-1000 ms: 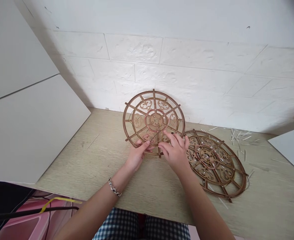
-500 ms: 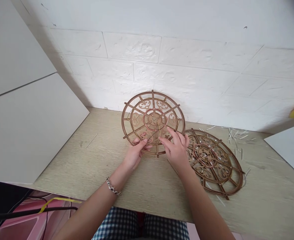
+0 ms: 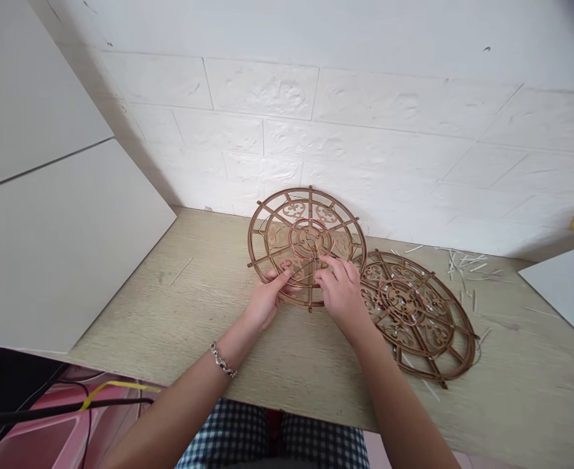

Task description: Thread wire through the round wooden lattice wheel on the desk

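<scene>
A round bronze-coloured openwork frame [image 3: 309, 238], with spokes, scrollwork and pinkish and yellow wires running round it, is held tilted up in front of me. My left hand [image 3: 266, 301] grips its lower left rim, thumb in front and fingers behind. At the lower middle, my right hand [image 3: 343, 290] is closed, its thumb and fingertips pinching a thin yellowish wire [image 3: 317, 250] that comes from the hub. The fingertips partly hide the wire's end. A similar round frame [image 3: 404, 303] lies flat on the table to the right, partly beneath my right forearm.
White offcut strips [image 3: 455, 262] are scattered on the wooden table [image 3: 208, 293], mostly at the back right. A white brick-pattern wall [image 3: 365, 143] rises behind. White panels [image 3: 71, 247] stand at the left and right. Below the left edge are a pink stool-like object [image 3: 47, 443] and black cables.
The held frame has shifted slightly right and down in view and tilts differently. My right fingers have curled in closer around the wire, while my left hand keeps its grip on the rim.
</scene>
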A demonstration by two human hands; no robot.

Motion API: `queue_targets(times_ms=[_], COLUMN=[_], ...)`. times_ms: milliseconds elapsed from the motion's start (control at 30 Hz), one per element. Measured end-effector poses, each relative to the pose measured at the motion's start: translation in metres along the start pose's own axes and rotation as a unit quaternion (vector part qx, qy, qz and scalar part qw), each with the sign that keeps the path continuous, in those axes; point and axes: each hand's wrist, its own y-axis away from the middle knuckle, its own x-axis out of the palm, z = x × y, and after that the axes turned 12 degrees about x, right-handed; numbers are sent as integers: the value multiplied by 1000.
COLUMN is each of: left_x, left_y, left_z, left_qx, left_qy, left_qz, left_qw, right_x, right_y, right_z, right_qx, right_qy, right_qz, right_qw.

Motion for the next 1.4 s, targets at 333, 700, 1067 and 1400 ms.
queue_targets(times_ms=[333,700,1067,1400], left_x=[-3,-2,-3,-5], left_y=[-3,-1,-2,-3], left_z=[1,1,1,4], left_qx=[9,26,44,38], left_qy=[1,0,-8,-18], left_qz=[-2,-6,9,-2], left_qw=[1000,1000,999,999], right_x=[-1,-4,-5,-1], right_y=[-1,2,4,3], right_z=[-3,9,11,17], right_qx=[-14,26,51,92], right_qy=[-78,-64,-32,-53], right_qz=[47,10,10,31], right_qw=[996,998,998,994])
